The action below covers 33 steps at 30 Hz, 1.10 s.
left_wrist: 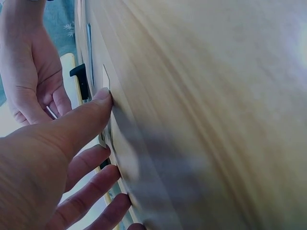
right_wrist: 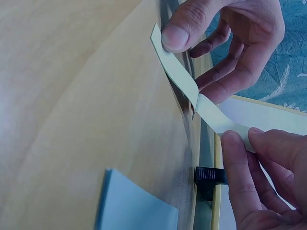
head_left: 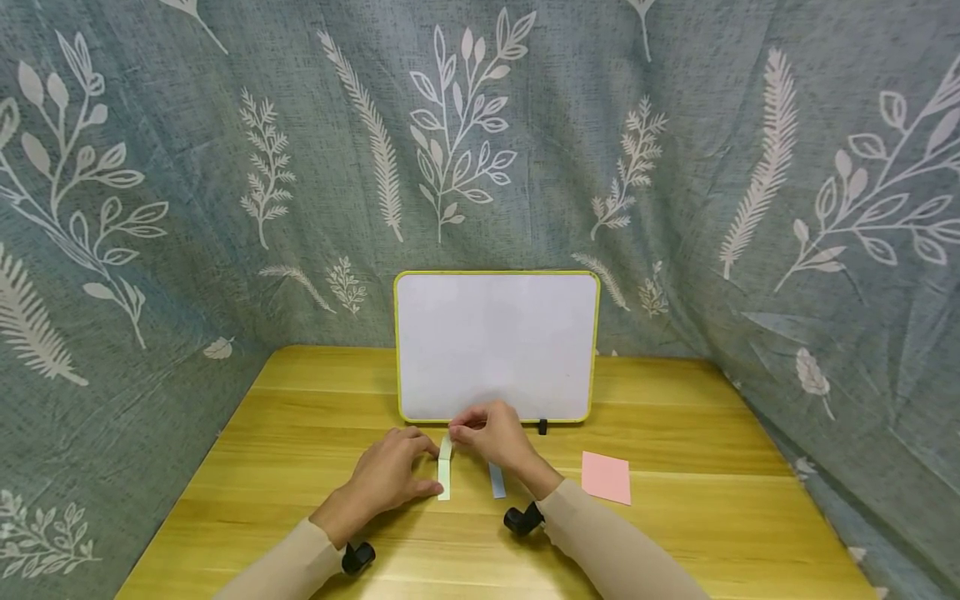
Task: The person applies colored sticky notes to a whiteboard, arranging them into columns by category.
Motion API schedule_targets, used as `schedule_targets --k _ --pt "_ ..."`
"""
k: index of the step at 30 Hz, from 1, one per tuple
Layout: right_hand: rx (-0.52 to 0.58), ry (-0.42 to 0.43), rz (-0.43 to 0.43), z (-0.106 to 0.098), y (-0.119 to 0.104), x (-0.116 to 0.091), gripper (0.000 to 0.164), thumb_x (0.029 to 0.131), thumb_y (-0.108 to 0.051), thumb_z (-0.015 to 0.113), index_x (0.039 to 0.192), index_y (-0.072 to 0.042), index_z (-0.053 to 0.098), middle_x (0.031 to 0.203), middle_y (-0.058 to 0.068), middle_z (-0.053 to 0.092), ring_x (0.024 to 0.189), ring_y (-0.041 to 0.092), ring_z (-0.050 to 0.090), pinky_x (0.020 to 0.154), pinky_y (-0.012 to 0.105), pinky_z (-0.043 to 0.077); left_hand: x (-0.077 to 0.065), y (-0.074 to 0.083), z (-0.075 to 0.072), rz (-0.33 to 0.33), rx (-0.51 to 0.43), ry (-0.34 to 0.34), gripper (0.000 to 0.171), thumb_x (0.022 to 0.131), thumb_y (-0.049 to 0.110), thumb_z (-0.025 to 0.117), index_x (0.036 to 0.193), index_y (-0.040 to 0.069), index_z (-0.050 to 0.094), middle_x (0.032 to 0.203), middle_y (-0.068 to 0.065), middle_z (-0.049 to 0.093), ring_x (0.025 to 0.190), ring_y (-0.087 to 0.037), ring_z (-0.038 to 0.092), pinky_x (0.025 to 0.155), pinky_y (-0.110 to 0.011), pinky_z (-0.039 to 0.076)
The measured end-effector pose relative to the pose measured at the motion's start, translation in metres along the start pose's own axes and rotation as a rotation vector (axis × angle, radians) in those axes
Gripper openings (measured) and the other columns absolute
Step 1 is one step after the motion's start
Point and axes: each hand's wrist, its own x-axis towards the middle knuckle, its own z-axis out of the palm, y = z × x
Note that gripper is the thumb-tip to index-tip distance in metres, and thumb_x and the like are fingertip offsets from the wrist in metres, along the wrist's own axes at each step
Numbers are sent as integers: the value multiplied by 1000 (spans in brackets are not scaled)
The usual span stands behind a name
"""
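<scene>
A pale green sticky-note strip pad (head_left: 444, 481) lies lengthwise on the table, its top strip (right_wrist: 213, 115) bent up at a crease and lifted at the far end. My right hand (head_left: 495, 433) pinches that raised end between thumb and forefinger. At the pad's left side is my left hand (head_left: 390, 471); its thumb (right_wrist: 176, 37) presses on the near part and its forefinger touches by the crease. The other left fingers are spread, their tips at the tabletop. A blue sticky-note strip pad (head_left: 497, 481) lies partly hidden beneath my right wrist.
A whiteboard (head_left: 495, 346) with a yellow-green frame stands upright behind my hands, a small black foot (head_left: 543, 427) at its lower edge. To the right a pink square sticky note (head_left: 606, 477) lies on the wooden table (head_left: 300, 467). Patterned grey-green curtains (head_left: 315, 167) surround the table.
</scene>
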Motion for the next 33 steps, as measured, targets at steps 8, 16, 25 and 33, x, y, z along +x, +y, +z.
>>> schedule_targets --k 8,16,25,33 --pt "38 32 28 -3 -3 3 9 108 -21 86 105 -16 93 96 0 90 88 11 82 79 25 65 0 0 1 6 10 4 49 85 37 108 124 17 86 133 -6 80 124 -37 75 98 -62 67" --pt "52 43 7 -9 -3 5 10 109 -20 86 107 -13 92 98 6 90 92 27 87 77 27 66 -1 2 -1 11 8 7 52 86 36 107 128 17 85 136 -8 80 127 -39 75 99 -64 67" --pt "161 78 41 -23 -9 4 11 109 -20 85 111 -11 91 105 8 90 102 30 89 96 54 73 -5 6 0 7 18 11 52 86 38 107 129 17 85 138 -10 80 128 -39 75 99 -63 67" --pt "260 128 15 -35 -25 0 15 109 -20 86 117 -8 90 111 10 90 107 29 90 105 58 70 -8 10 -1 -1 17 -5 53 86 37 107 129 14 86 137 -10 80 126 -39 75 97 -64 67"
